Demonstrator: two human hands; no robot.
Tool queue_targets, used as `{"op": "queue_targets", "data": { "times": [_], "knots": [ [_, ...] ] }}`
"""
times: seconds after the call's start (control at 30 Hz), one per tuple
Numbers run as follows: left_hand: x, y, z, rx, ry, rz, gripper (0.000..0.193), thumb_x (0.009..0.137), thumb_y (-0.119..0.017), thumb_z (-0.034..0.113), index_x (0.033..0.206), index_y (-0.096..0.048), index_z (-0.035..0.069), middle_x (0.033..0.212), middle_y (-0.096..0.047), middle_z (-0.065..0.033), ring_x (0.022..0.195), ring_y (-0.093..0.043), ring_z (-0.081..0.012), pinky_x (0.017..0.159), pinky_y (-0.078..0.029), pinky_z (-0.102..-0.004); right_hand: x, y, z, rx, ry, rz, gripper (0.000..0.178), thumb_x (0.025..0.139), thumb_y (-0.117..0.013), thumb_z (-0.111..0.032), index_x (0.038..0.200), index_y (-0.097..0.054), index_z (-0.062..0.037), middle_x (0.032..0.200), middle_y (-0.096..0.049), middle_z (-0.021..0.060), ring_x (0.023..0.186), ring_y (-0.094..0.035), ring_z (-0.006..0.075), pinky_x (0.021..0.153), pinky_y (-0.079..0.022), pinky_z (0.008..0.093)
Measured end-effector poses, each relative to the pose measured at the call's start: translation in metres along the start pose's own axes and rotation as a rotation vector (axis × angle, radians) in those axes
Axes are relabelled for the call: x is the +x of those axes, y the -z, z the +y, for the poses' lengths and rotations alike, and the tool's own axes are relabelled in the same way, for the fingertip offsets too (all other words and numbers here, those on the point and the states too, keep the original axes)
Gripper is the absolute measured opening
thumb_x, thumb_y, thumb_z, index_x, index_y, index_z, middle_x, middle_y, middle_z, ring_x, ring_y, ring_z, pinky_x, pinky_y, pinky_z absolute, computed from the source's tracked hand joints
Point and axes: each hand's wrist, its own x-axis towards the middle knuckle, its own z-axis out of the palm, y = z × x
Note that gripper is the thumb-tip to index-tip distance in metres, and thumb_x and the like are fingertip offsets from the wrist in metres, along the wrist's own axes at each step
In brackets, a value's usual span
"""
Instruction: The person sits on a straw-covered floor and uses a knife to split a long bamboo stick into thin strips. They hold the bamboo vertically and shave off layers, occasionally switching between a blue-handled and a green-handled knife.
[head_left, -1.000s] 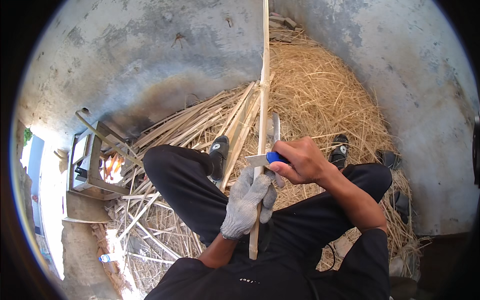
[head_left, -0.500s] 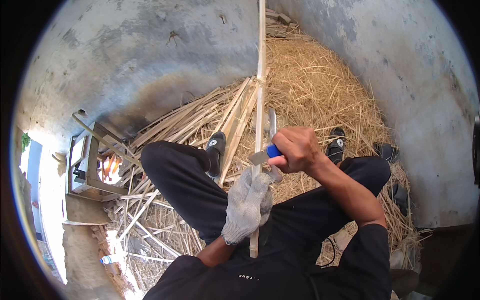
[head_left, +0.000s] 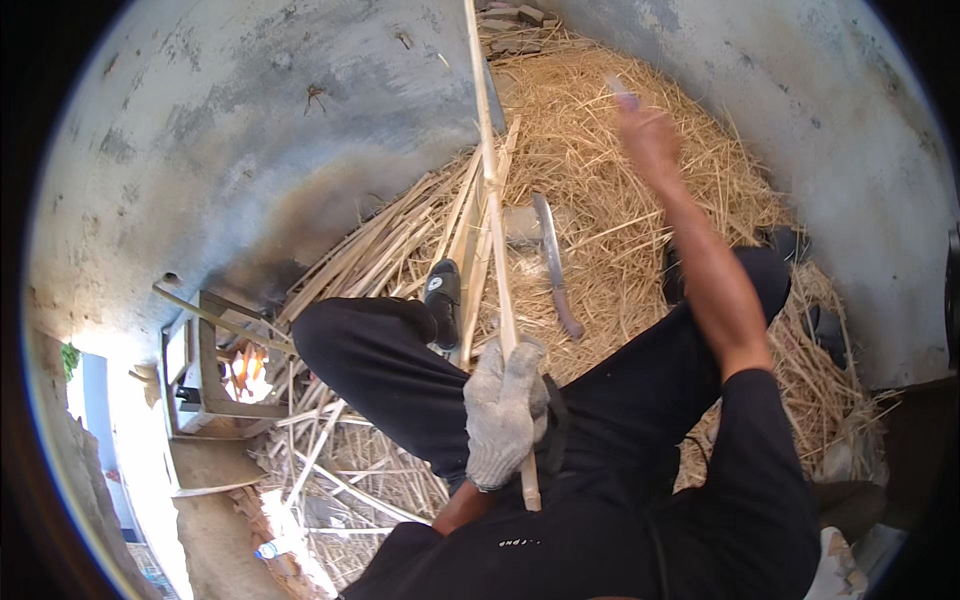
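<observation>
My left hand [head_left: 503, 415], in a grey knitted glove, is closed around a long pale bamboo strip [head_left: 491, 205]. The strip's near end comes out below the glove against my dark shirt, and its far part rises past the upper edge of the view. Bare and smeared by motion, my right hand [head_left: 650, 145] is stretched out far ahead over the shavings, right of the strip. From its fist sticks a short knife [head_left: 620, 93], its blade blurred and pointing away. A long machete [head_left: 551, 258] with a curved blade lies on the ground between my knees, touched by neither hand.
Thin shavings [head_left: 590, 140] cover the ground ahead, with split bamboo strips [head_left: 375, 240] piled at the left. Concrete walls [head_left: 240, 130] rise on both sides. A box-like frame [head_left: 215, 375] stands at left, and a plastic bottle [head_left: 275, 549] lies near the lower left.
My right hand has swept the knife away from the glove, far forward and to the right, off the bamboo strip. The strip now leans further left at its far end. The machete shows fully.
</observation>
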Motion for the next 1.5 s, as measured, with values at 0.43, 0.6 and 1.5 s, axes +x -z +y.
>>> {"op": "queue_targets", "data": {
  "times": [0.43, 0.6, 1.5],
  "knots": [
    [0.014, 0.003, 0.026, -0.092, -0.106, -0.041, 0.027, 0.103, -0.05, 0.025, 0.115, -0.057, 0.002, 0.058, -0.041, 0.004, 0.043, -0.035, -0.0041, 0.038, -0.029, -0.0232, -0.117, 0.09, -0.058, 0.83, 0.974, -0.227, 0.044, 0.096, -0.055, -0.05, 0.081, -0.053, -0.0085, 0.055, -0.054, 0.0066, 0.043, -0.052, 0.0249, 0.043, -0.041, 0.0358],
    [0.012, -0.007, 0.015, 0.08, -0.151, 0.016, 0.027, 0.1, -0.058, 0.024, 0.111, -0.062, 0.0, 0.061, -0.048, 0.0035, 0.049, -0.041, -0.003, 0.045, -0.032, -0.024, -0.116, 0.093, -0.059, 0.766, 0.971, -0.109, 0.046, 0.095, -0.054, -0.052, 0.08, -0.053, -0.0089, 0.055, -0.054, 0.0064, 0.042, -0.053, 0.0256, 0.042, -0.041, 0.0373],
    [0.057, 0.019, 0.012, -0.184, -0.01, -0.031, 0.027, 0.102, -0.048, 0.025, 0.113, -0.062, 0.003, 0.052, -0.033, 0.0066, 0.034, -0.029, -0.0037, 0.03, -0.022, -0.0223, -0.101, 0.001, -0.084, 0.552, 0.808, 0.159, 0.054, 0.102, -0.041, -0.054, 0.074, -0.054, -0.0087, 0.051, -0.049, 0.0004, 0.043, -0.052, 0.0118, 0.039, -0.039, 0.0291]
  ]
}}
